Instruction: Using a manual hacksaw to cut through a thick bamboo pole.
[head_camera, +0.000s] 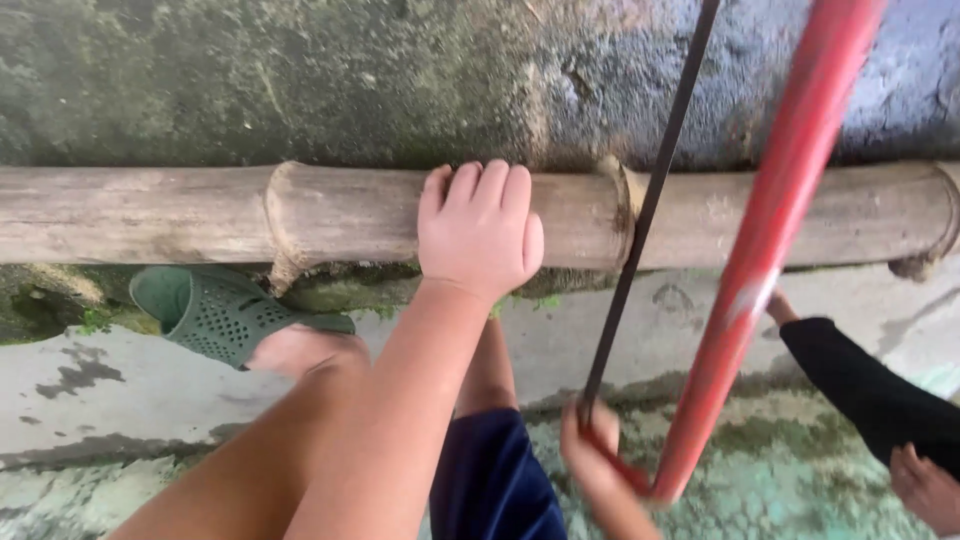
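A thick grey-brown bamboo pole (180, 212) lies across the view against a mossy wall. My left hand (480, 228) presses down on top of it, fingers curled over the far side. My right hand (592, 452) grips the lower end of a saw with a red frame (770, 240). Its thin dark blade (645, 210) crosses the bamboo just right of a node. My foot in a green perforated clog (215, 312) is braced under the pole at the left.
Another person's arm in a black sleeve (860, 385) reaches in from the right, and their hand (925, 487) sits at the lower right edge. Cracked, damp concrete (90, 385) with green patches lies below the pole.
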